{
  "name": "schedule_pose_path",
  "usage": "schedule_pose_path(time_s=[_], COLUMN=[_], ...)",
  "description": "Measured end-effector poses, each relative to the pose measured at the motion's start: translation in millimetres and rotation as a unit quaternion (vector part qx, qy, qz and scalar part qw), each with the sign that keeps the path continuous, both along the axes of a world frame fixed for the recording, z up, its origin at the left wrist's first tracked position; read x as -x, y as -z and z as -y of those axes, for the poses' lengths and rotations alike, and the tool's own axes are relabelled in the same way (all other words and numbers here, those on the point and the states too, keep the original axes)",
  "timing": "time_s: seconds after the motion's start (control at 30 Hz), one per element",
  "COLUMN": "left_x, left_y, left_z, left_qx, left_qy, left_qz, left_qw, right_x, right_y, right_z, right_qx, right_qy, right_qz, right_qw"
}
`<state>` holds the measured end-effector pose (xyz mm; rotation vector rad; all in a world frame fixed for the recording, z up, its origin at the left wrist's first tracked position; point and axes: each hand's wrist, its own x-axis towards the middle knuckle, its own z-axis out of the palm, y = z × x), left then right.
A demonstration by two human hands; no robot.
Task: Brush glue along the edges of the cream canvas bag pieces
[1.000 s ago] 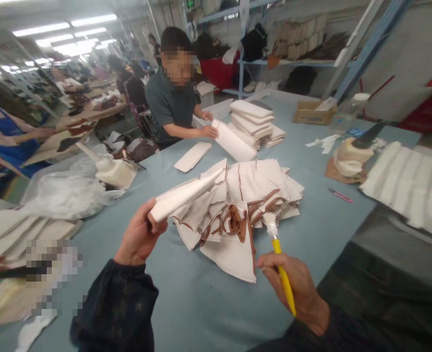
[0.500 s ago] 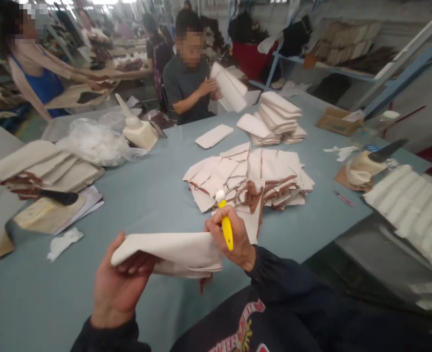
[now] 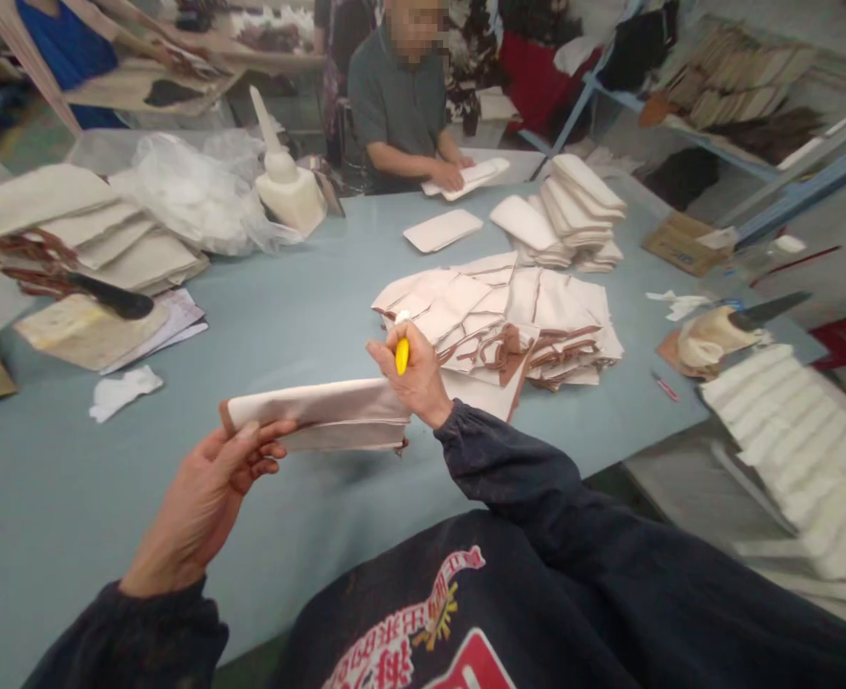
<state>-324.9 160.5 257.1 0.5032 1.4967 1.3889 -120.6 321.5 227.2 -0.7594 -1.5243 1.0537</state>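
Observation:
A folded cream leather or fabric piece (image 3: 322, 407) with a brown edge is held out flat over the table. My left hand (image 3: 226, 469) pinches its left end, thumb on top and fingers beneath. At its right end, my right hand (image 3: 419, 373) grips a yellow-handled brush (image 3: 402, 355), whose white head points away from me. That hand is against the piece's end, but I cannot tell whether it pinches it too. Just beyond lies a spread heap of similar cream pieces (image 3: 466, 306) with brown edges and undersides.
Across the table, a co-worker (image 3: 401, 105) handles pale pieces near a stack (image 3: 573, 211). To the left are a white bottle with a spout (image 3: 290, 196), a plastic bag (image 3: 193, 196), a pile of folded pieces (image 3: 56, 206) and a container (image 3: 85, 330). Another container (image 3: 714, 335) stands right.
Both hands and the piece have moved up and away from me, and the piece looks flatter. The brush handle now points more toward me. The co-worker has lowered the pale pieces to the table.

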Motion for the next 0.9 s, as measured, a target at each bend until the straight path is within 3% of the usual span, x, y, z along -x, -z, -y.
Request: schedule_pose_path(time_s=[0.13, 0.2, 0.27, 0.33, 0.4, 0.5, 0.6, 0.73, 0.9], left_x=[5.8, 4.1, -0.5, -6.1, -11.0, -14.9, -15.3, -12.3, 0.7], left_y=[6.3, 8.3, 19.5, 46.4, 87.3, 151.3, 186.9, 194.7, 204.0], left_z=[12.3, 31.0, 56.3, 82.1, 104.0, 127.7, 143.6, 150.8, 134.2], left_qx=[-0.021, -0.031, -0.039, -0.037, 0.002, 0.082, 0.124, 0.173, 0.207], left_qy=[0.001, 0.005, 0.015, 0.075, 0.157, 0.164, 0.141, 0.100, 0.036], left_qz=[-0.128, -0.258, -0.371, -0.412, -0.392, -0.369, -0.356, -0.333, -0.245], left_qw=[0.992, 0.966, 0.928, 0.907, 0.907, 0.911, 0.915, 0.921, 0.946], right_x=[11.3, 4.4, -11.7, -33.1, -54.4, -77.4, -88.5, -92.9, -93.1], right_y=[-9.8, -7.8, 0.7, 14.3, 30.0, 51.8, 66.4, 75.1, 78.7], right_z=[0.5, 8.1, 20.4, 35.9, 52.5, 75.5, 92.7, 105.6, 114.7], right_qx=[-0.027, -0.076, -0.147, -0.190, -0.185, -0.146, -0.107, -0.080, -0.067], right_qy=[-0.028, -0.022, -0.009, -0.007, -0.020, -0.038, -0.055, -0.068, -0.083], right_qz=[-0.014, -0.005, 0.025, 0.057, 0.085, 0.146, 0.196, 0.221, 0.239], right_qw=[0.999, 0.997, 0.989, 0.980, 0.979, 0.978, 0.973, 0.970, 0.965])
